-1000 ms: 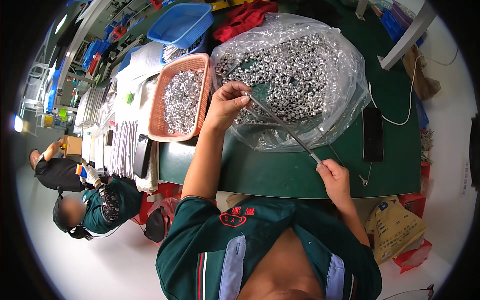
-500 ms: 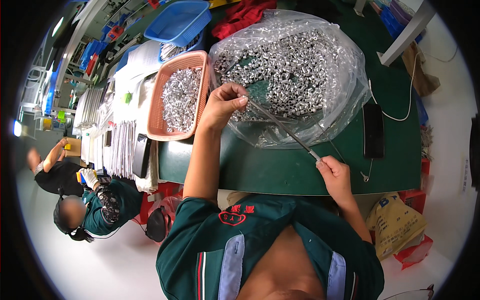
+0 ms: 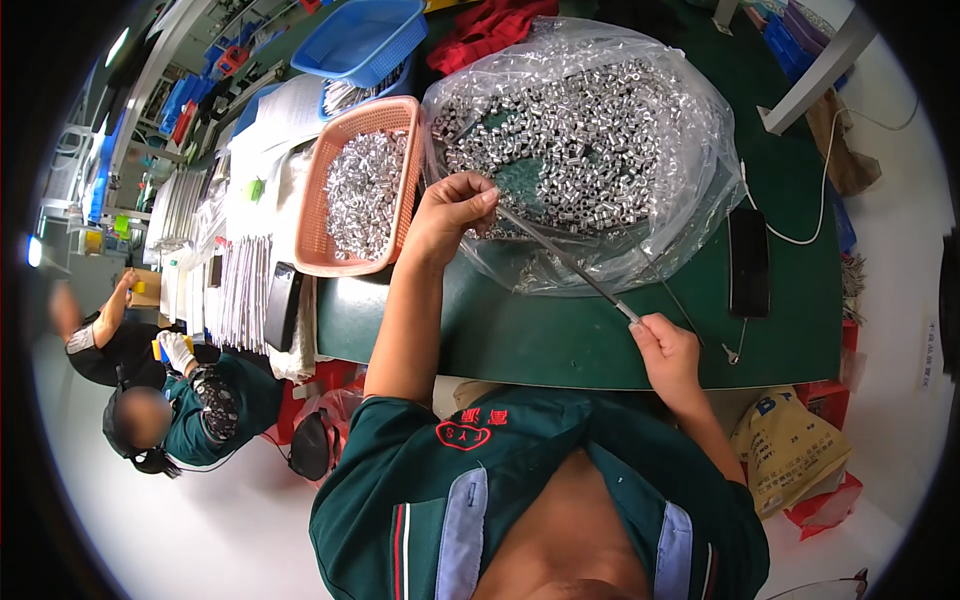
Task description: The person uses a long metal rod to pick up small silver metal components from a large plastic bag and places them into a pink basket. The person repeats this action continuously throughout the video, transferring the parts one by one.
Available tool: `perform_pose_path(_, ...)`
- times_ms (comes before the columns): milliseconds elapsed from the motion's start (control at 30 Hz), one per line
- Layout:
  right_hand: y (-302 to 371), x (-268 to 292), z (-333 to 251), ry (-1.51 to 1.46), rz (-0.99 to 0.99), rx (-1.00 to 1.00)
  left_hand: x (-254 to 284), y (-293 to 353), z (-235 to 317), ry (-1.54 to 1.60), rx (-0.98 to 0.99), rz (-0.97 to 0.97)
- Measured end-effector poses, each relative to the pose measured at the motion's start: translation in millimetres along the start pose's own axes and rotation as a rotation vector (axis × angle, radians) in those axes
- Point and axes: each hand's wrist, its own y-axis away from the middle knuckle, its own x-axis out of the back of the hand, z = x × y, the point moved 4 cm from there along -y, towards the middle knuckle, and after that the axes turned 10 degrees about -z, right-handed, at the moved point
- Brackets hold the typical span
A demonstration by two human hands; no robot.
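A long, thin dark metal rod [image 3: 562, 256] slants between my two hands over the near edge of the pile. My left hand [image 3: 450, 218] pinches its far-left end between thumb and fingers. At the near-right end, a lighter silver sleeve [image 3: 627, 312] shows just beside the fingertips of my right hand [image 3: 670, 350], which are closed on that end. Beyond the rod, a clear plastic bag [image 3: 705, 150] lies spread on the green table [image 3: 480, 335], bearing a heap of small silver metal sleeves [image 3: 600, 130]. A pink basket [image 3: 304, 215] of similar shiny pieces stands left of my left hand.
Blue baskets [image 3: 365, 45] and a red cloth [image 3: 485, 35] lie at the back. A black phone [image 3: 748, 262] with a white cable is at right, another phone [image 3: 284, 305] at left by stacked papers [image 3: 243, 280]. Two co-workers [image 3: 215, 415] are at the left.
Both hands keep their grip on the rod and have barely moved. The whole view has shifted very slightly.
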Motion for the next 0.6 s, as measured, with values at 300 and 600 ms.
perform_pose_path(300,-1.1,1.1,11.4,-0.147,-0.101,-0.075,1.9,-1.2,5.0,-0.127,-0.094,-0.071)
perform_pose_path(600,-1.5,0.3,9.4,-0.076,-0.036,-0.055,1.2,-8.8,-8.4,0.024,-0.115,-0.065)
